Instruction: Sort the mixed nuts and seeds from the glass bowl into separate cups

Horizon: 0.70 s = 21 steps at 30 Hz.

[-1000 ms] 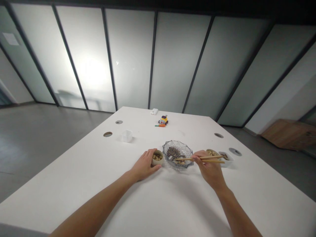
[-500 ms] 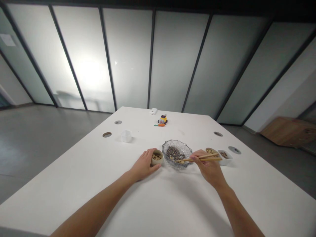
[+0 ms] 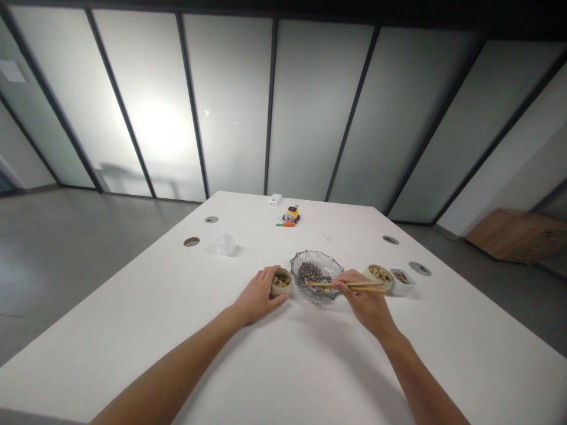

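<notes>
My left hand (image 3: 261, 297) is curled around the near-left side of a small cream cup (image 3: 282, 290) that holds pale brown nut-like pieces. In my right hand (image 3: 365, 300) is a pair of chopsticks (image 3: 361, 284), gripped with the fingers closed. Their tips reach over a scalloped clear glass bowl (image 3: 335, 268). Inside that bowl lie many dark, bean-like pieces (image 3: 311, 271) and a few pale ones near its front edge. Whether the tips pinch a piece is too small to tell.
Right of the bowl stand a cream cup (image 3: 386, 287) of pale pieces and a white square dish (image 3: 403, 289) with brown pieces. A clear plastic container (image 3: 226, 245) sits at left. Farther back are a yellow toy car (image 3: 292, 214), a toy carrot (image 3: 289, 224) and a white box-like object (image 3: 275, 199).
My right hand has shifted left with the chopsticks, whose tips now lie farther left over the bowl. More of the right-hand cream cup shows. My left hand stays on its cup.
</notes>
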### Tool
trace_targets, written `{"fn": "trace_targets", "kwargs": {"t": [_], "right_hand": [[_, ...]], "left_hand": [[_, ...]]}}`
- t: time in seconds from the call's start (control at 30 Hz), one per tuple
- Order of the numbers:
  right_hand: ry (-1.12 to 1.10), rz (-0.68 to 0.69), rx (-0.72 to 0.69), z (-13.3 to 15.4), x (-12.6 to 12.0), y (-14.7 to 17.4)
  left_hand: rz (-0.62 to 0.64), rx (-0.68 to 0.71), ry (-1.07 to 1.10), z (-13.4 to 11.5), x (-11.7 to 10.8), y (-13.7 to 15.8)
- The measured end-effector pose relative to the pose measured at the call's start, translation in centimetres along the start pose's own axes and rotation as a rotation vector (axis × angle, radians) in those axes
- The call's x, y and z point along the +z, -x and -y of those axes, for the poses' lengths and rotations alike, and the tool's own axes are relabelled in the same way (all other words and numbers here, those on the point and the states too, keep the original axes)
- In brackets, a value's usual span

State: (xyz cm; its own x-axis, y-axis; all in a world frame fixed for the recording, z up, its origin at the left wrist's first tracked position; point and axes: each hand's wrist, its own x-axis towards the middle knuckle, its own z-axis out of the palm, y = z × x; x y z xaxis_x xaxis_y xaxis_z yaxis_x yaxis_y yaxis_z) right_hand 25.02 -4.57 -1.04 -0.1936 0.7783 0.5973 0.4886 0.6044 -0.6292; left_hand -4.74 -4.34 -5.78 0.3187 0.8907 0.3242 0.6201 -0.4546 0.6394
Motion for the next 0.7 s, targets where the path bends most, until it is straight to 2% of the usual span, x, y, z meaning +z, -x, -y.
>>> {"fn": "trace_targets", "kwargs": {"t": [0.3,0.5,0.63,0.7], "right_hand": [[0.050,-0.069,-0.025,0.2,-0.3,-0.1],[0.062,-0.232,-0.016,0.0,-0.7,-0.3],[-0.034,-0.374,-0.022,0.7,0.5,0.3],[-0.080,-0.368,-0.036,1.4,1.5,0.6]], "left_hand": [[0.004,0.003,-0.003,0.1,0.0,0.1],[0.003,0.007,0.001,0.1,0.0,0.0],[0.003,-0.016,0.003,-0.1,0.1,0.0],[-0.002,-0.012,0.007,-0.2,0.1,0.0]]}}
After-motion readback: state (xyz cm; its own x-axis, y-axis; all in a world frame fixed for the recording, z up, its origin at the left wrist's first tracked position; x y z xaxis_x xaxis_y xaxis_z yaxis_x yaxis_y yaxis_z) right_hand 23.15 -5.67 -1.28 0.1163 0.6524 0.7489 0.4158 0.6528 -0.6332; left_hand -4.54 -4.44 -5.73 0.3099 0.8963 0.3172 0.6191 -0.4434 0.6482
